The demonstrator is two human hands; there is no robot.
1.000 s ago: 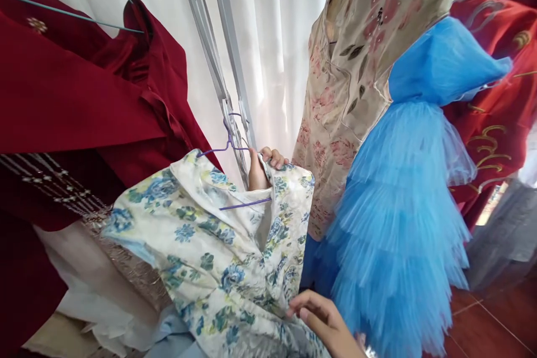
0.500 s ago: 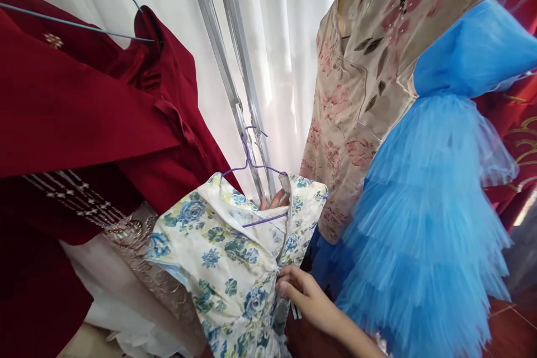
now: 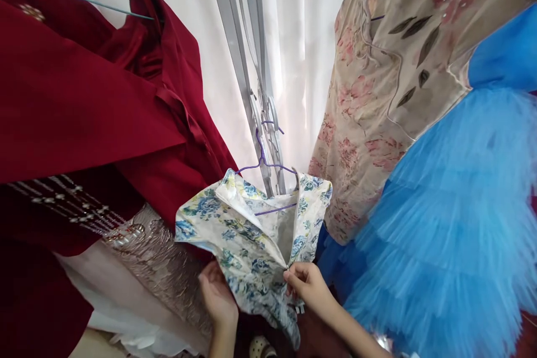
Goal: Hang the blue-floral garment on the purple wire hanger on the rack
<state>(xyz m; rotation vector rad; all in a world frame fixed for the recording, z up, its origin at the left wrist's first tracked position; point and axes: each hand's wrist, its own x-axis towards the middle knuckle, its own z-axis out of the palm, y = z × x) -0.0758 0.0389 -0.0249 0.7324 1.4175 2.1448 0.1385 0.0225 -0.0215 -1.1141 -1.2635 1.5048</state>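
Note:
A white dress [image 3: 247,235] with blue and green flowers hangs on a purple wire hanger [image 3: 263,161] in the middle of the head view. With thumb and fingers pinched, my right hand [image 3: 309,285] grips the dress front at the bottom of its V-shaped neckline. A small detail at those fingertips is too small to make out. My left hand [image 3: 218,291] is beside the dress's left edge, below the sleeve. Its fingers are loosely bent, slightly blurred and partly hidden, with nothing seen in them. The neckline gapes, showing the pale inside.
Dark red garments [image 3: 84,100] hang close on the left, with a beaded lace skirt [image 3: 161,268] below. To the right hang a beige floral garment [image 3: 356,95] and a blue ruffled tulle dress [image 3: 444,207]. Metal poles [image 3: 237,28] and a white curtain [image 3: 289,39] stand behind. A shoe [image 3: 260,347] shows below.
My left hand, whose fingers showed behind the neckline, is now lower, at the dress's left side. The neckline gapes wider. My right hand stays at the dress front. The view has shifted.

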